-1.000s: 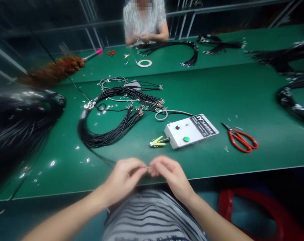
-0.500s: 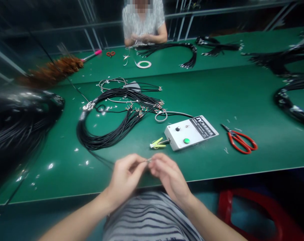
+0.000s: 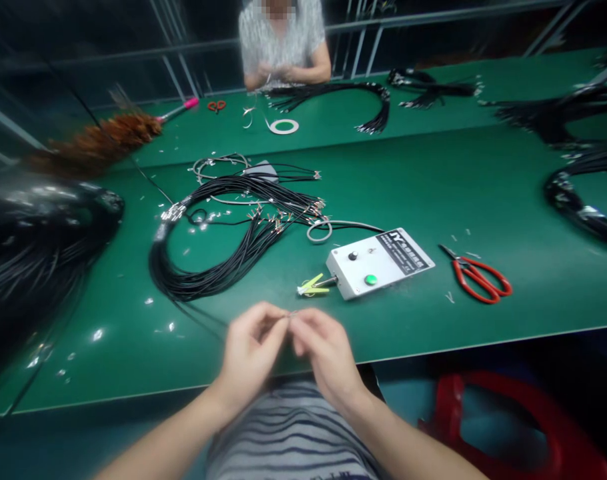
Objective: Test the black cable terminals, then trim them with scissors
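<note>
Just above the near table edge, my left hand (image 3: 251, 343) pinches the end of a thin black cable (image 3: 203, 315), which runs back toward a curved bundle. My right hand (image 3: 328, 350) meets it, thumb and fingertips closed on the thin wire end; the fingertips hide most of it. Beyond my hands lies the bundle of black cables (image 3: 198, 283) with bared, copper-coloured ends. A white control box (image 3: 363, 263) with a black knob and green button sits to the right, a small yellow-winged tool head (image 3: 314, 287) sticking out of its left side.
Red-handled scissors (image 3: 483, 283) lie right of the box. Black cable heaps are at far left (image 3: 43, 240) and right (image 3: 583, 207). Across the green table (image 3: 433, 180), a person (image 3: 283, 50) works near a white tape roll (image 3: 284, 127) and a brown duster (image 3: 108, 139). A red stool (image 3: 453, 400) stands below.
My right hand has moved slightly left and its fingertips have closed in against my left ones. The whole view has shifted a little; the objects on the table lie as before.
</note>
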The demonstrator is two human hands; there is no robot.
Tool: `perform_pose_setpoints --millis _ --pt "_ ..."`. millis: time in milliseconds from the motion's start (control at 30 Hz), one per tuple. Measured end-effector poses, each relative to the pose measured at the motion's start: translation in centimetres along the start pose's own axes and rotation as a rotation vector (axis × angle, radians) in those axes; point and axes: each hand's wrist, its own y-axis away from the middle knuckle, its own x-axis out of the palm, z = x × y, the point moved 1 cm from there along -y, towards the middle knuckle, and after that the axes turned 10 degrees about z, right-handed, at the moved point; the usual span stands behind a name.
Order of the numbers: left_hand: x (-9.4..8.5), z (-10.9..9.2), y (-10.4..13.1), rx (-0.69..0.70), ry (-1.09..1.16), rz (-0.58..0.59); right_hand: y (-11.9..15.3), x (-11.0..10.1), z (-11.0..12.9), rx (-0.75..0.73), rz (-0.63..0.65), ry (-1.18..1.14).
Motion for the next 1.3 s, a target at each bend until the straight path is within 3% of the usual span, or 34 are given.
perform_pose_setpoints --millis 233,433,533,633,733,900,1000,1133,1200,1300 --pt "-0.1 -0.5 -0.7 -0.087 0.148 0.179 -0.5 -0.3 0.0 0.064 0.081 0.033" --pt "0.1 0.4 -1.1 -0.162 0.276 0.090 -0.9 -1.0 0.9 0.039 0.166 0.266" --pt "0.5 0.9 -0.9 -0.107 0.278 0.044 -0.8 -1.8 2.0 -0.086 0.179 0.553" --pt "0.8 1.1 -0.8 -0.016 0.193 0.010 -0.5 -3.1 3.3 -0.327 0.226 0.952" --pt "0.8 1.3 -1.0 0.000 0.158 0.015 -0.1 -4.3 4.2 -0.470 0.190 1.227" --pt "0.4 1.5 -1.5 -0.041 0.123 0.083 -0.4 -3.4 4.2 -0.604 0.181 1.613" --pt "0.1 1.2 -1.5 -0.020 -0.019 0.140 -0.9 -2.2 4.1 -0.708 0.258 1.737" --pt "0.0 0.7 -1.3 0.146 -0.367 0.206 -0.9 -2.7 4.8 -0.778 0.352 1.750" --pt "0.0 0.8 -1.3 0.196 -0.432 0.185 -0.9 -3.6 5.5 -0.771 0.315 1.777" --pt "-0.1 1.3 -2.0 0.109 -0.346 0.075 -1.6 -5.0 6.5 -0.751 0.169 1.876"
